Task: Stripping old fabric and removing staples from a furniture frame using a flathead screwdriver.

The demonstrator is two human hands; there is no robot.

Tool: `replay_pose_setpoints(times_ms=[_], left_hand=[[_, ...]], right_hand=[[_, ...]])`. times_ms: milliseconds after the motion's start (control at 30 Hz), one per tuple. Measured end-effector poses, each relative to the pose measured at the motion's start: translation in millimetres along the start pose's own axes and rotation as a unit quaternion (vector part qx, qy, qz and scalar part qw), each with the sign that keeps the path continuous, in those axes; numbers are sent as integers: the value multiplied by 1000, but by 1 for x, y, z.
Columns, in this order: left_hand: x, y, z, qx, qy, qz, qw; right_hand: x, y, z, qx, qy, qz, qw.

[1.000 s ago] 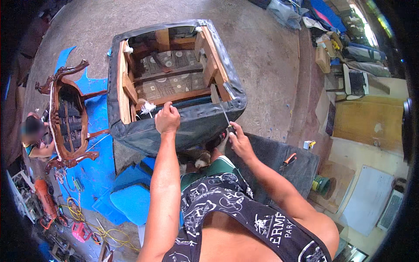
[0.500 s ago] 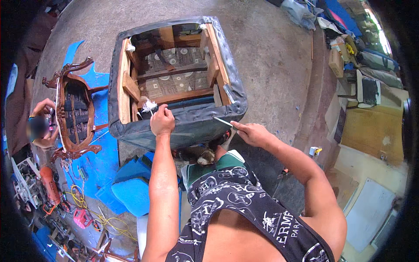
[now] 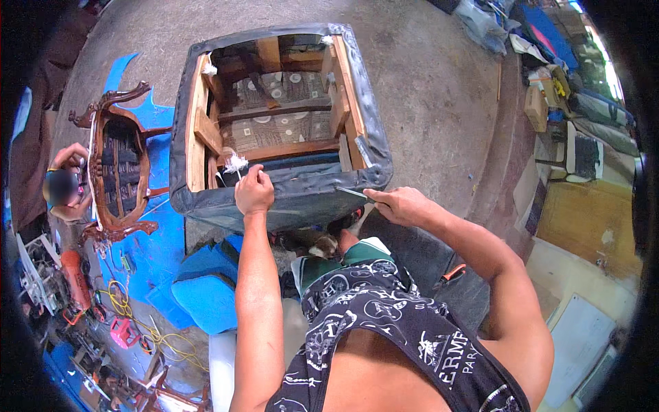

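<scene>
A padded seat frame (image 3: 378, 147) in dark covering lies with its open underside up, showing wooden rails (image 3: 208, 130) and patterned fabric (image 3: 278, 127) inside. At its near edge my left hand (image 3: 254, 192) is closed, knuckles up; what its fingers grip is hidden. A tuft of white stuffing (image 3: 236, 163) sticks up just beside that hand. My right hand (image 3: 401, 206) is closed round a thin, pale metal rod-like tool (image 3: 350, 191), index finger stretched along it. The tool's tip points left and lies against the dark covering at the near right corner.
At the left, another person's hand (image 3: 68, 156) is at a carved wooden chair frame (image 3: 141, 172) on blue sheeting (image 3: 161, 247). Blue foam pieces (image 3: 204, 302) lie near my legs. An orange-handled tool (image 3: 453, 272) rests on a dark surface at right. Cords (image 3: 123, 305) and tools clutter the lower left.
My right hand and its tool have shifted very slightly, and the tool lies flatter along the covering. My left hand stays at the near edge. The view has moved a little.
</scene>
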State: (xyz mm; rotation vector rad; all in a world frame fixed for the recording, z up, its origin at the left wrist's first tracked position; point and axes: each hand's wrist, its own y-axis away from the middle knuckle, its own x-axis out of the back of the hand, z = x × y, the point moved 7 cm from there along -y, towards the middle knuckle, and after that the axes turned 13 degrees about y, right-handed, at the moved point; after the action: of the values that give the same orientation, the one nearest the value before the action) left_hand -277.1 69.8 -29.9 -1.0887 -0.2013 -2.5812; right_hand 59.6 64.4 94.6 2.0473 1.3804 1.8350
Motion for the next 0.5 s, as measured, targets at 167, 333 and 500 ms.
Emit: replay_pose_setpoints(times_ms=[167, 333, 500], left_hand=[[2, -1, 2, -27, 4, 12, 1000], [-2, 2, 1, -30, 3, 3, 1000], [0, 0, 15, -70, 9, 25, 997]], right_hand=[[2, 3, -3, -32, -8, -2, 999], [14, -4, -10, -18, 25, -14, 999], [-21, 0, -3, -46, -59, 38, 997]])
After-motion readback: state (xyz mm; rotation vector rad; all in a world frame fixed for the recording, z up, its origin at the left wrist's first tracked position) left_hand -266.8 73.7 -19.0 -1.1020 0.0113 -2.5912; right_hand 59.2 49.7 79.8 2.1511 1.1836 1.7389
